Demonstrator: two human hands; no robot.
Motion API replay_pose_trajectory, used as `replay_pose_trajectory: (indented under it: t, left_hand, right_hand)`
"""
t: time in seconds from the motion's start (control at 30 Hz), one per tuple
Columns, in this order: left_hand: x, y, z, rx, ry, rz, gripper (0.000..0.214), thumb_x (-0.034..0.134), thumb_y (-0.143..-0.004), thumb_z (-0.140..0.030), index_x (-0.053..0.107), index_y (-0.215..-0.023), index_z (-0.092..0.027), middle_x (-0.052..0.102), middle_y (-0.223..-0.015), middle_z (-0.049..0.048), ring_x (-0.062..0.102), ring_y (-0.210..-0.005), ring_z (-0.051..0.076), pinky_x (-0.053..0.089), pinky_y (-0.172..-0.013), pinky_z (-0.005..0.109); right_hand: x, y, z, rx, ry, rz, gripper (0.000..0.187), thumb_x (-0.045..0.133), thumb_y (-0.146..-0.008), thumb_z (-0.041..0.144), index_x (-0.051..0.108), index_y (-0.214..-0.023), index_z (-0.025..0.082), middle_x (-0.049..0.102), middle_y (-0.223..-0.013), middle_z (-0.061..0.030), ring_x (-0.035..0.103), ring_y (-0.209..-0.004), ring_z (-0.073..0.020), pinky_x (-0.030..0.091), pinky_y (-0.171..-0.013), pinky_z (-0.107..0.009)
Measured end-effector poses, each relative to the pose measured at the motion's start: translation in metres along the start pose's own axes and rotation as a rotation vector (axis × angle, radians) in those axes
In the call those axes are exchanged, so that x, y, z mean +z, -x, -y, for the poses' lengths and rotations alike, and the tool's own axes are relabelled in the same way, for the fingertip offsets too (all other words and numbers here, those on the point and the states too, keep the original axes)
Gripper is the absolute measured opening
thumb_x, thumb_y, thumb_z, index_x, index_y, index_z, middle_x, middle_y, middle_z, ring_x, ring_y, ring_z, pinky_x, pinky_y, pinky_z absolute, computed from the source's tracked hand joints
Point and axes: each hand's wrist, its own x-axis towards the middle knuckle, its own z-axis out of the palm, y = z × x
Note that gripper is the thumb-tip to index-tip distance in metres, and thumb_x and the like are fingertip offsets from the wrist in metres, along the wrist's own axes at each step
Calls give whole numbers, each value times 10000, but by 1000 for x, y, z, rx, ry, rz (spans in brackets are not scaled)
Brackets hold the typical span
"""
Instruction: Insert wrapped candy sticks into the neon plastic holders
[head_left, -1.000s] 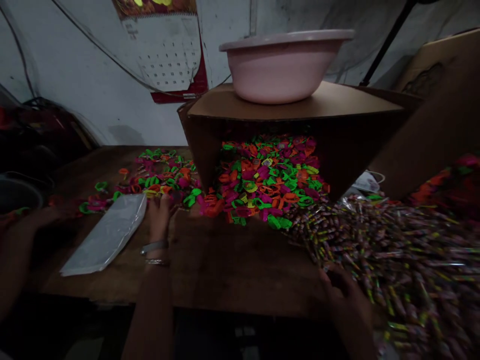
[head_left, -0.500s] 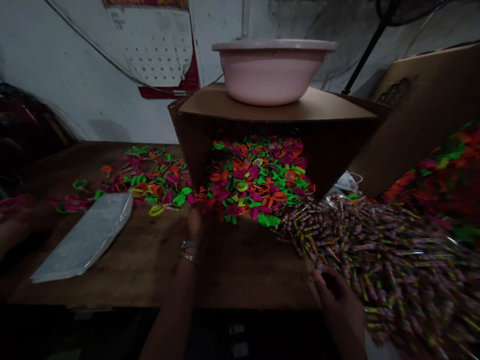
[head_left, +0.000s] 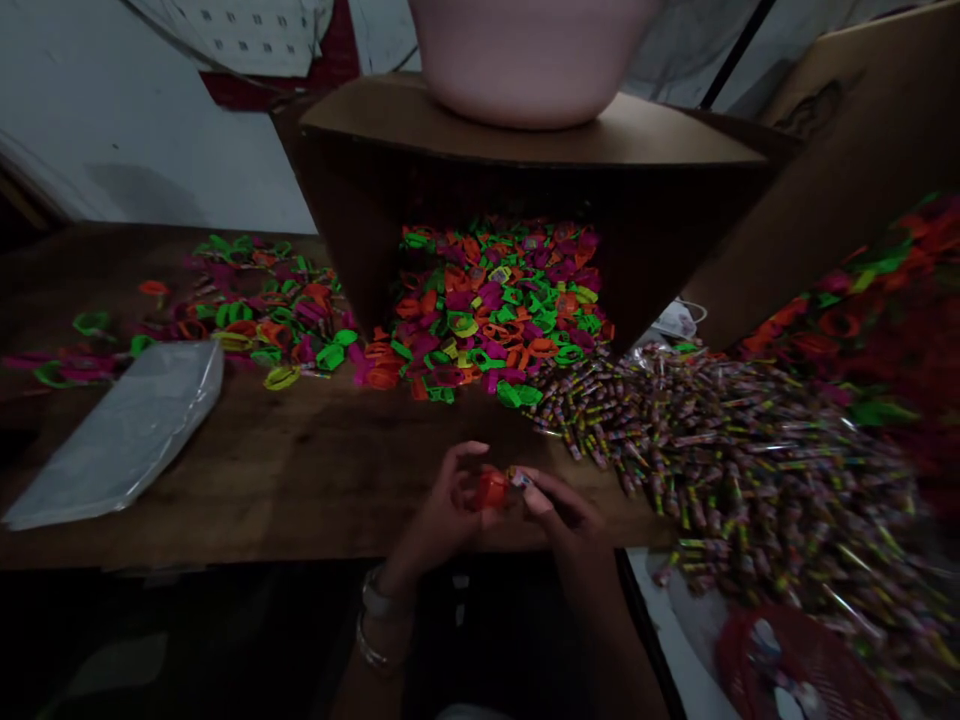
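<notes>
My left hand [head_left: 442, 510] and my right hand [head_left: 559, 510] meet at the near edge of the wooden table [head_left: 300, 480]. The left fingers pinch a small orange plastic ring [head_left: 491, 490]. The right fingertips pinch a thin wrapped stick [head_left: 521, 478] pressed against that ring. Bracelets circle my left wrist. Beyond the hands, a heap of bright plastic rings [head_left: 495, 310] spills from an open cardboard box [head_left: 525, 150]. A large pile of wrapped sticks [head_left: 720, 440] spreads to the right.
A pink basin [head_left: 525, 50] stands on the box. More rings [head_left: 255, 300] lie scattered at the left, beside a flat clear plastic packet [head_left: 120, 430]. A red basket [head_left: 802, 670] sits at the lower right. Another cardboard panel [head_left: 847, 170] leans at the right.
My left hand drew back from the ring heap with an orange ring; my right hand left the stick pile with a stick. Both met at the table edge. The view tilted down.
</notes>
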Motion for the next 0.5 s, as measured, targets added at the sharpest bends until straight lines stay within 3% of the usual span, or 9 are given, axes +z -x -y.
replay_pose_trajectory:
  t: [0.1, 0.23, 0.37, 0.5]
  left_hand:
    - [1, 5, -6, -22, -149, 63, 520, 776, -593, -234, 563, -1068, -221, 591, -1022, 28, 599, -870, 168, 470, -773, 276]
    - [8, 9, -14, 3, -324, -10, 273, 736, -596, -228, 602, -827, -174, 599, -850, 3, 551, -812, 157, 439, -738, 242]
    - [13, 10, -15, -64, -354, -33, 231, 673, -601, -201, 576, -811, -184, 588, -770, -14, 528, -711, 143, 422, -639, 226]
    - [13, 11, -15, -68, -379, 0, 261, 703, -615, -251, 573, -834, -191, 587, -796, -11, 531, -754, 152, 412, -690, 232]
  right_hand:
    - [-5, 1, 1, -7, -28, -32, 187, 677, -687, 348, 745, -809, 221, 756, -840, -39, 684, -809, -220, 541, -759, -346]
    - [-11, 2, 2, 1, -27, -16, 181, 679, -683, 350, 716, -790, 209, 738, -780, -28, 672, -742, -193, 533, -717, -309]
    - [-17, 4, 4, -7, 49, 90, 170, 632, -726, 333, 711, -799, 202, 727, -812, -44, 661, -775, -187, 513, -695, -274]
    - [-22, 1, 1, -35, 83, 159, 175, 607, -733, 326, 698, -802, 193, 724, -809, -52, 658, -766, -188, 515, -671, -268]
